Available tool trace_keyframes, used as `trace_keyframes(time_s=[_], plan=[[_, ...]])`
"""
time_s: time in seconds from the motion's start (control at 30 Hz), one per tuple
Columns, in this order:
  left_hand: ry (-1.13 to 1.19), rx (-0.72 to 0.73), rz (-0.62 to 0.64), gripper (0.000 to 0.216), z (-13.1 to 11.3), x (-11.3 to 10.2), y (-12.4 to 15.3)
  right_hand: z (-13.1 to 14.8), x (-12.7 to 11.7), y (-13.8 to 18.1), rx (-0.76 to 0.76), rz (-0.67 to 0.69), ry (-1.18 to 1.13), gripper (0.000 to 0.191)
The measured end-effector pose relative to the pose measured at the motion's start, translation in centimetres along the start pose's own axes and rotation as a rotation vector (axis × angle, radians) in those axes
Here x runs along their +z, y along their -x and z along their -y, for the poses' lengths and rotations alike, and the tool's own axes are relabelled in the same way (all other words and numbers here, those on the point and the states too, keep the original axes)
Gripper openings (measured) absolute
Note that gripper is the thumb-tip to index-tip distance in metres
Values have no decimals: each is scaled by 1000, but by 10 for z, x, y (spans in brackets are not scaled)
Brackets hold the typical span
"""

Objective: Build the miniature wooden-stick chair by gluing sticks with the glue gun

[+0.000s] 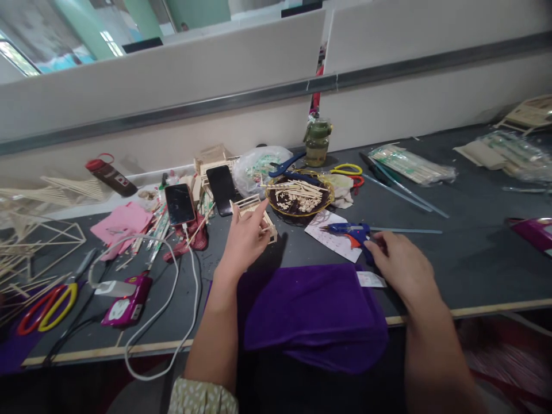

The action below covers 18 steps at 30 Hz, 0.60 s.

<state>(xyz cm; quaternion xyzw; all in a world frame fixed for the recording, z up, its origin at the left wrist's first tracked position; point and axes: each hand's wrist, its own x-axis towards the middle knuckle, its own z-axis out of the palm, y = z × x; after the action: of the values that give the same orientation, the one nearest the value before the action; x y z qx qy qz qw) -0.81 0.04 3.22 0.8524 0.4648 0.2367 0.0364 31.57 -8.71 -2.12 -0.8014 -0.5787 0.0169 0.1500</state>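
On my side of the bench [474,247], my left grip [246,237] has the little stick model [270,228] pinched, slats and rail already joined. Loose sticks [302,196] are still unused; my right grip [401,263] is at the glue gun [350,229], can't tell if closed.

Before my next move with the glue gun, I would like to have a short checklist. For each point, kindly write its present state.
1. Small stick frame held in the left hand: ok.
2. Right hand firmly gripping the blue glue gun: cannot tell; the hand is at it, but the grip is partly hidden.
3. Glue gun lying on the white paper: ok.
4. Purple cloth well clear of the glue gun: not ok; it lies close by.
5. Glue gun hot: cannot tell.
6. Bowl of sticks within reach: probably ok; it sits near the left hand.
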Motion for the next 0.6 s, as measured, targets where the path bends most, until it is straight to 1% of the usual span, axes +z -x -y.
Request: trace_keyframes(time_s=[0.07, 0.13, 0.33, 0.4, 0.53, 0.6], plan=[[-10, 5, -2, 73, 0, 0, 0, -4, 6, -1, 7, 93, 28, 34], [-16, 13, -3, 72, 1, 0, 0, -2, 10, -3, -2, 147, 32, 35], [1, -1, -2, 73, 3, 1, 0, 7, 16, -10, 4, 155, 48, 30], [2, -1, 2, 73, 3, 0, 0, 7, 16, -13, 33, 167, -4, 31], [-9, -6, 6, 73, 2, 0, 0, 2, 17, -16, 140, 185, -147, 37], [-11, -7, 5, 72, 2, 0, 0, -1, 19, -16, 134, 169, -195, 40]])
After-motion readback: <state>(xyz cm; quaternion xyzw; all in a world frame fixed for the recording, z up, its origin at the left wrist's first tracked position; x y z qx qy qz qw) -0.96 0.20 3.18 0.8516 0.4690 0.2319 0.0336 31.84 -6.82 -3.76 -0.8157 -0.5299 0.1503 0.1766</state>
